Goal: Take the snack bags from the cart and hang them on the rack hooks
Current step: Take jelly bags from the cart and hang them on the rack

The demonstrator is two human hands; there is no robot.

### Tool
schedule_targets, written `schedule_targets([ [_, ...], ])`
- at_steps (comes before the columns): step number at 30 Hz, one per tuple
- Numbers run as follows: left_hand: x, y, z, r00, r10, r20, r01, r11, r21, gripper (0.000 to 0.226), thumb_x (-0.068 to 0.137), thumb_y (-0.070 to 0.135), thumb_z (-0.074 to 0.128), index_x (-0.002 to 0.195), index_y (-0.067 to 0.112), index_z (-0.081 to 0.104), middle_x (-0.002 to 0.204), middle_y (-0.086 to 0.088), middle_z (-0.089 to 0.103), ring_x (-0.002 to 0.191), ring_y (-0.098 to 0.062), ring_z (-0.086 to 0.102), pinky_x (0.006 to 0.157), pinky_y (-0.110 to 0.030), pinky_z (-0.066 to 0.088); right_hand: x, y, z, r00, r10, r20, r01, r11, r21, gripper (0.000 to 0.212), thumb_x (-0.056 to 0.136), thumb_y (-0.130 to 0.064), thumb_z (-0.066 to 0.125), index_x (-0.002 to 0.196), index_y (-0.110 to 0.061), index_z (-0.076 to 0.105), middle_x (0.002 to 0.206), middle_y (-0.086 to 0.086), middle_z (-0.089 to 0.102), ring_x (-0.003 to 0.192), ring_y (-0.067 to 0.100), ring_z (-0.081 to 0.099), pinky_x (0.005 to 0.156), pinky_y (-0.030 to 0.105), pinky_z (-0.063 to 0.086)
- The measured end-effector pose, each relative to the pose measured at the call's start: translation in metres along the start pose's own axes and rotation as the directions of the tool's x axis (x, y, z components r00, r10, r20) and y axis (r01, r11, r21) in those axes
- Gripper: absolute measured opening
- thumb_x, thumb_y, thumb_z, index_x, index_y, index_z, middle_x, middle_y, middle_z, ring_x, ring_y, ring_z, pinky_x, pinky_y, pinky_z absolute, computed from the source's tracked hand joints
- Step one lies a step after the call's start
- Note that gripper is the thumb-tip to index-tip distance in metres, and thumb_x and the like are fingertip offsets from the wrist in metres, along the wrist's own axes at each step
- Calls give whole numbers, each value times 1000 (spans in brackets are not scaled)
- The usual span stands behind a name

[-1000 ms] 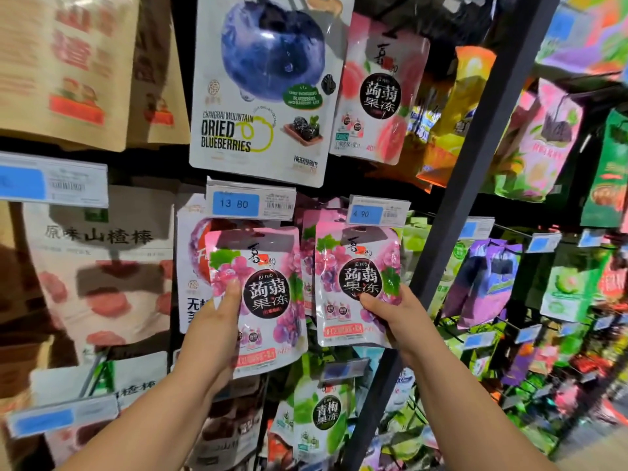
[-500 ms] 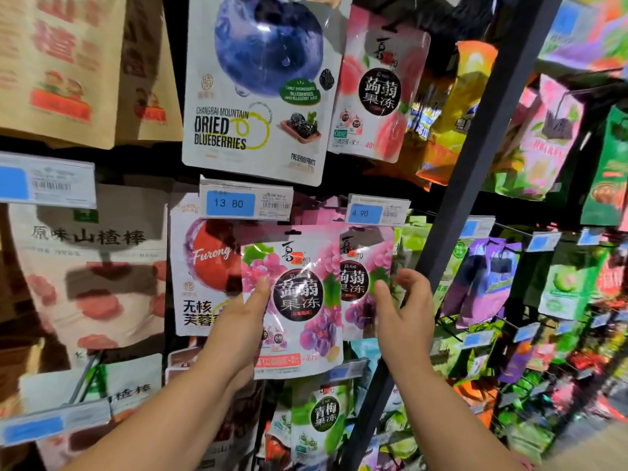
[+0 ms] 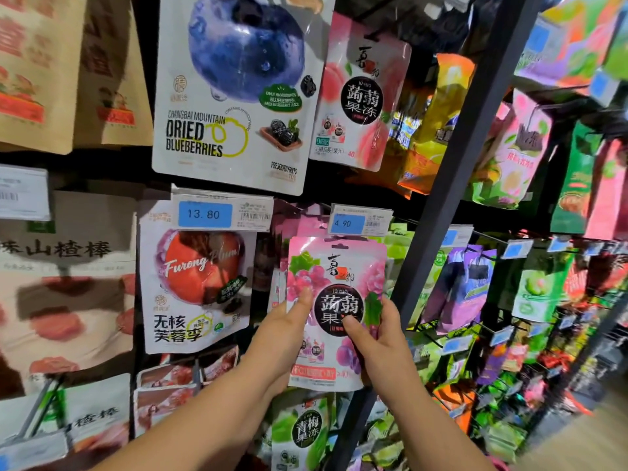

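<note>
Snack rack [image 3: 458, 164], both hands [image 3: 285, 338] [image 3: 380, 338] raised, thumbs pinching pink bag [image 3: 336, 266]

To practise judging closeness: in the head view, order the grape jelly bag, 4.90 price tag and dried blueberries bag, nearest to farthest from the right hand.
1. grape jelly bag, held in the right hand
2. 4.90 price tag, just above
3. dried blueberries bag, upper left

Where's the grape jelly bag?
Head view, center: grape jelly bag, held by left hand and right hand, below the 4.90 tag, right of the Furong plum bag.
</note>
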State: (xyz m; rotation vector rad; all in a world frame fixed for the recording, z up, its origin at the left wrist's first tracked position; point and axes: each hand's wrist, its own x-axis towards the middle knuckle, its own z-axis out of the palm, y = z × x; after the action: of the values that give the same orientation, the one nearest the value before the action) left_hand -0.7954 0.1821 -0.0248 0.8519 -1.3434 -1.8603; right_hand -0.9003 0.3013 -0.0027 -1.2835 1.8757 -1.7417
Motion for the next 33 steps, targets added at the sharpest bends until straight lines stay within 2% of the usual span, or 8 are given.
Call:
schedule_targets([
  [4, -8, 16, 9, 996, 85, 18, -85, 996, 19, 108, 49, 94, 55, 136, 31, 49, 137, 6, 54, 120, -19, 56, 102, -46, 44, 5, -2, 0, 999, 30, -35, -29, 999, 35, 84, 80, -53, 69, 148, -25, 29, 141, -9, 48, 125, 12, 51, 109, 40, 40],
  [8, -15, 29, 15, 982, 183, 43, -184, 983, 14, 59, 89, 61, 46, 134, 24, 50, 130, 10, 54, 121, -11, 50, 99, -30, 38, 13, 4, 1, 993, 63, -102, -62, 998, 15, 62, 89, -37, 68, 139, -34, 33, 135, -3, 56, 119, 15, 56, 105, 41, 45],
  [11, -11, 30, 14, 979, 204, 26, -205, 978, 47, 48, 93, 57, 43, 128, 25, 55, 127, 7, 60, 119, -13, 54, 106, -40, 40, 17, 3, 2, 990, 86, -114, -90, 996, -27, 58, 90, -34, 66, 135, -40, 30, 132, -5, 56, 118, 15, 57, 103, 40, 45],
  [16, 1, 22, 12, 969, 244, -31, -240, 967, 89, 30, 89, 59, 47, 96, 34, 63, 102, -1, 70, 99, -24, 66, 93, -53, 50, 23, -1, 3, 994, 70, -81, -78, 992, -100, 74, 90, -38, 65, 150, -32, 23, 137, -15, 43, 124, 8, 45, 103, 30, 38],
  [20, 9, 22, 12, 953, 297, -66, -287, 949, 128, 56, 76, 72, 54, 115, 32, 57, 120, 0, 65, 113, -23, 61, 97, -52, 48, 29, 2, 5, 994, 86, -72, -93, 990, -110, 72, 89, -41, 65, 149, -30, 25, 139, -13, 45, 124, 11, 48, 101, 30, 40],
  [23, 10, 29, 11, 905, 415, -93, -380, 887, 263, 41, 88, 45, 60, 122, 25, 51, 119, 4, 60, 111, -15, 57, 91, -34, 47, 37, 5, 8, 993, 105, -62, -112, 985, -128, 77, 85, -50, 66, 149, -34, 27, 143, -5, 50, 126, 17, 53, 106, 42, 44],
  [30, 32, 29, 9, 896, 425, -129, -345, 848, 402, 32, 89, 36, 64, 112, 34, 42, 112, 5, 57, 94, -14, 57, 62, -19, 38, 65, 4, 11, 992, 123, 12, -117, 965, -237, 66, 96, -32, 58, 152, -28, 23, 123, -12, 55, 93, 1, 52, 74, 13, 40],
  [33, 45, 25, 7, 892, 427, -148, -326, 836, 442, 36, 89, 36, 63, 120, 28, 47, 108, -2, 61, 84, -15, 60, 57, -19, 37, 75, 1, 13, 987, 156, 46, -140, 958, -252, 70, 98, -32, 55, 155, -24, 14, 139, -5, 44, 105, 4, 42, 83, 15, 32],
])
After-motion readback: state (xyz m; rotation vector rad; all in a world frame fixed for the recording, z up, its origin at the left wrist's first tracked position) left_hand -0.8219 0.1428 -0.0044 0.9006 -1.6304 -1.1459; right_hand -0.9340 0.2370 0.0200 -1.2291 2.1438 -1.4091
